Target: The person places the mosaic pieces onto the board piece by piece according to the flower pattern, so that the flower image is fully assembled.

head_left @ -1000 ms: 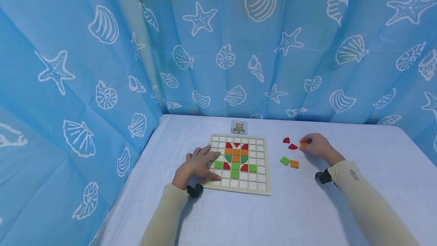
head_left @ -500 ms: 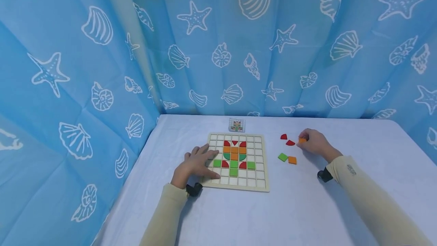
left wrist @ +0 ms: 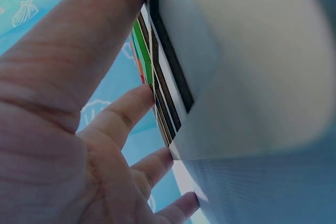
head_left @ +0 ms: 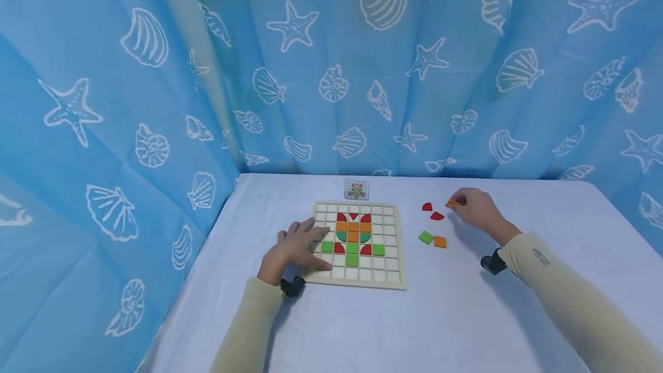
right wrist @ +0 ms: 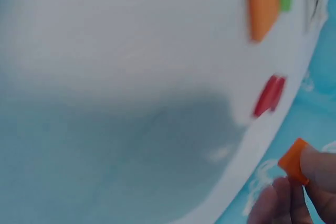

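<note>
My left hand lies with spread fingers on the left side of a square grid board, its fingertips touching the cells and edge. Colored tiles form a flower-like pattern on the board: red pieces on top, orange squares in the middle, green squares below. To the right of the board, my right hand pinches an orange tile between thumb and fingers, raised above the table. Two red quarter-round tiles lie just left of that hand. A green tile and another orange tile lie nearer.
A small pattern card stands behind the board. The table has a white cloth. A blue curtain with shells and starfish hangs along the back and left.
My right hand has lifted slightly and turned the orange tile, which now shows more edge-on. The head view has shifted a little. The left hand has stayed on the board.
</note>
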Motion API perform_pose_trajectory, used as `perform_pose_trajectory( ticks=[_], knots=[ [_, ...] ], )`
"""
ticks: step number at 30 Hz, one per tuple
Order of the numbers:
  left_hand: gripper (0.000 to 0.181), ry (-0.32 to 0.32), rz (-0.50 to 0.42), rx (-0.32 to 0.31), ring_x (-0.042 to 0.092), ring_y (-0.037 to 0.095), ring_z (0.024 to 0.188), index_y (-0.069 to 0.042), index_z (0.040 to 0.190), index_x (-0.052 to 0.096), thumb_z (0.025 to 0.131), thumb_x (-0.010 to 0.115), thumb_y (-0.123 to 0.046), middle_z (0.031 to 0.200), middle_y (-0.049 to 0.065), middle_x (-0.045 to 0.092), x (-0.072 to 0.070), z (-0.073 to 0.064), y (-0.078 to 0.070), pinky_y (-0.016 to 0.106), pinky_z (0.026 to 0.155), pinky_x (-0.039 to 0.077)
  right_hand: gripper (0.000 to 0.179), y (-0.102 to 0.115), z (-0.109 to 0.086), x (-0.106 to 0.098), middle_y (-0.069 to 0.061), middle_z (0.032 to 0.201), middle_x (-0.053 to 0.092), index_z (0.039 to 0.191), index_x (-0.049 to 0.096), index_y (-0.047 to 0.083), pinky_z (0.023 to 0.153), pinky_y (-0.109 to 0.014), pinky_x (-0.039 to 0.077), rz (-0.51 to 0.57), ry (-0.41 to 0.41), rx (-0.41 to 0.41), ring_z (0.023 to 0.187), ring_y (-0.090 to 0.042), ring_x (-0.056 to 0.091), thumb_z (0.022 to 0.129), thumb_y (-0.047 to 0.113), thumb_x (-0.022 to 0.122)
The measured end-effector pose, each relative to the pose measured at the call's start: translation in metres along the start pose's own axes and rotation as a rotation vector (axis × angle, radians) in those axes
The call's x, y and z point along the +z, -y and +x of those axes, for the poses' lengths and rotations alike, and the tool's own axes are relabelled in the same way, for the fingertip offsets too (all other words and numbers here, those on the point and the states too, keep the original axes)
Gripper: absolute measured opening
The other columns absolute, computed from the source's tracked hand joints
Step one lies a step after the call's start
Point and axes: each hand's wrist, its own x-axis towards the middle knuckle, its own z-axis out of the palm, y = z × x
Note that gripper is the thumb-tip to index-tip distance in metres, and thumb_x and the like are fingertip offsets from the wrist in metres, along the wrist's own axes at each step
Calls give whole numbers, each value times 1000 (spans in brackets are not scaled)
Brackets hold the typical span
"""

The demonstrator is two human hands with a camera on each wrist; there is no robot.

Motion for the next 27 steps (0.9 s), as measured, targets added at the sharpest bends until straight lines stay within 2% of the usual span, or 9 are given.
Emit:
perform_pose_trajectory(
  ticks=[3,6,11,15,19,27],
  knots=[
    [93,-11,-2,-14,13,37,150,-35,150,40,70,83,-56,166,4,17,-2,0,2,65,117,14,22,20,1,1,-21,105,64,111,65,-1,78,-42,56,34,-71,-41,92,-34,56,93,12,66],
    [93,-9,1,-19,14,37,150,-35,150,40,70,83,-56,166,4,17,-3,0,4,64,117,15,24,37,-1,6,-19,104,65,115,65,2,75,-38,57,71,-100,-71,91,-32,57,94,13,66],
    [94,-10,13,-11,16,37,149,-35,150,40,70,82,-57,166,4,18,-3,-2,7,63,117,17,27,59,-3,19,-17,104,66,119,65,3,73,-34,58,112,-54,-106,87,-28,60,93,12,66],
    [93,-22,12,-7,16,36,149,-35,150,41,70,83,-57,165,4,19,-3,-3,6,63,116,18,22,74,-5,27,-16,107,68,115,68,3,83,-41,57,120,-29,-132,94,-29,62,93,10,66],
    [93,-18,5,0,16,37,149,-34,150,41,70,83,-56,165,5,19,-3,-3,4,64,117,17,20,80,-7,32,-15,107,69,112,70,4,89,-45,55,119,-8,-145,98,-30,61,94,11,66],
    [93,-18,-9,-7,16,37,149,-35,149,42,69,84,-55,165,4,20,4,-4,-2,64,117,18,20,91,-16,46,-10,105,69,114,70,6,87,-41,54,125,54,-164,95,-25,59,95,12,65]
  ],
)
